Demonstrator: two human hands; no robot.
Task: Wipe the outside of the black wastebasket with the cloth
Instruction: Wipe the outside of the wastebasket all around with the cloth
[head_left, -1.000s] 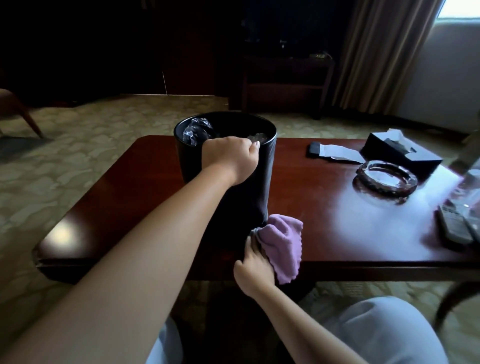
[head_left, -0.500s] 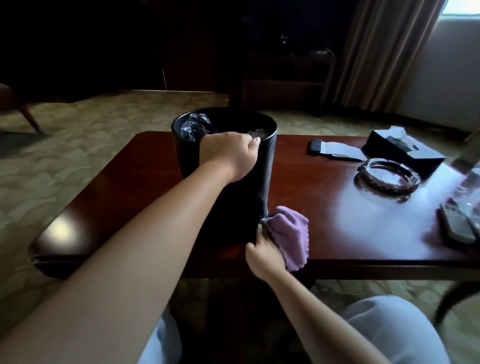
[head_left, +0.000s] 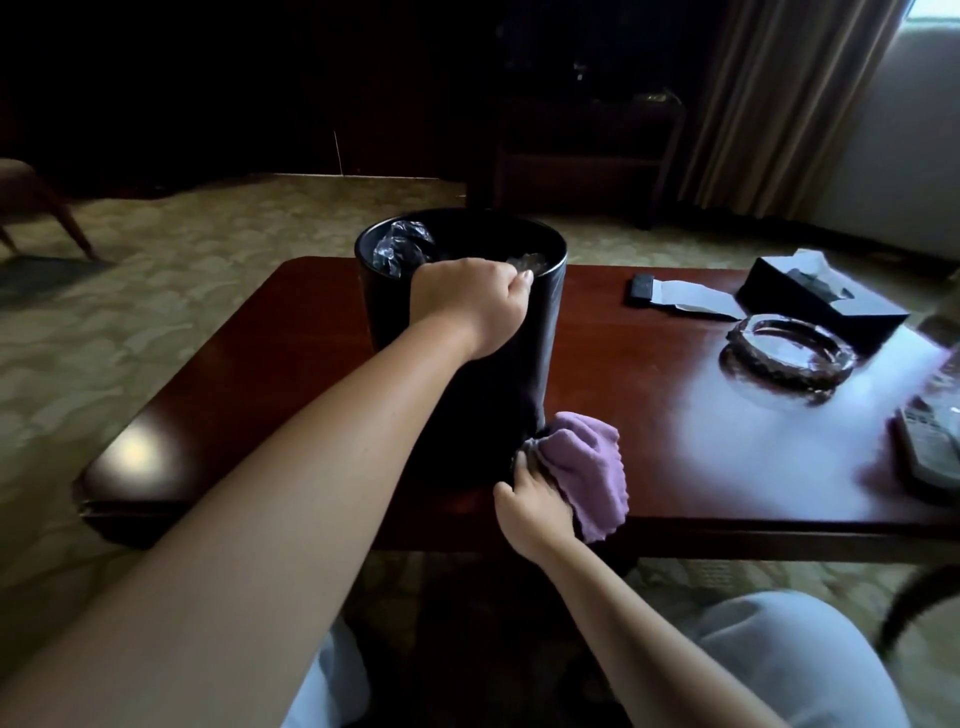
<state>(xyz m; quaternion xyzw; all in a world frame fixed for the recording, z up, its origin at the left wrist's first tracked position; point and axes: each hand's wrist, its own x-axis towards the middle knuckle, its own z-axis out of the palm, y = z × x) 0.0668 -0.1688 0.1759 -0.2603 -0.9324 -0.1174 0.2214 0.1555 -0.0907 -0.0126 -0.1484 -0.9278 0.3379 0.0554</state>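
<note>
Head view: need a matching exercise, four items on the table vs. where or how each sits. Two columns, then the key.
Things:
1. purple cloth
2. black wastebasket
3. glass ashtray
4. tissue box

Places or states:
A. far right corner of the table, tissue sticking out
B. held at the rim by the left hand
C. pressed low on the bin's side by the right hand
D. just in front of the dark box, on the glossy top

Pairs: 1-C, 2-B, 3-D, 4-A

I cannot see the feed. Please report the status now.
Left hand grips wastebasket rim. Right hand presses purple cloth against its lower side. Nothing in the way.
</note>
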